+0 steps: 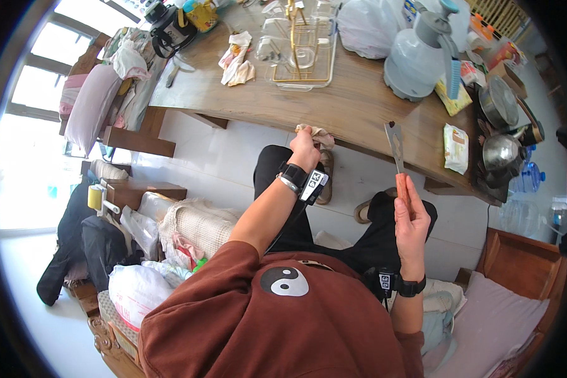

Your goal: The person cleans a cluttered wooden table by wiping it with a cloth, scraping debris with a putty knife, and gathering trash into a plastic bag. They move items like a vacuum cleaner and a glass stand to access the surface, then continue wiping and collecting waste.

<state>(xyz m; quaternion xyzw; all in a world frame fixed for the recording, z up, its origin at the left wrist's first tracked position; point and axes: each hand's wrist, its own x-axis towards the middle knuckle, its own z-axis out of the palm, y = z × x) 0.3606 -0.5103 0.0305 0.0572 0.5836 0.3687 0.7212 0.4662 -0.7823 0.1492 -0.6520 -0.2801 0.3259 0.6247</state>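
My right hand (pixel 411 223) is closed round the reddish wooden handle of a peeler-like knife (pixel 395 143). Its flat metal blade has a slot and points up, away from me, over the table's near edge. By the blade's tip is a small dark spot that I cannot make out. My left hand (pixel 305 150) grips a crumpled beige cloth (pixel 323 137) just in front of the wooden table (pixel 353 116). The two hands are well apart, and the cloth does not touch the blade.
On the table are a glass-cup tray with gold rails (pixel 302 82), a rag (pixel 236 62), a knife (pixel 172 77), a grey-blue pressure sprayer (pixel 416 60) and a wipes pack (pixel 455 148). Pots (pixel 499 104) stand at the right. Bags (pixel 138 290) and a cushion (pixel 498 321) lie beside me.
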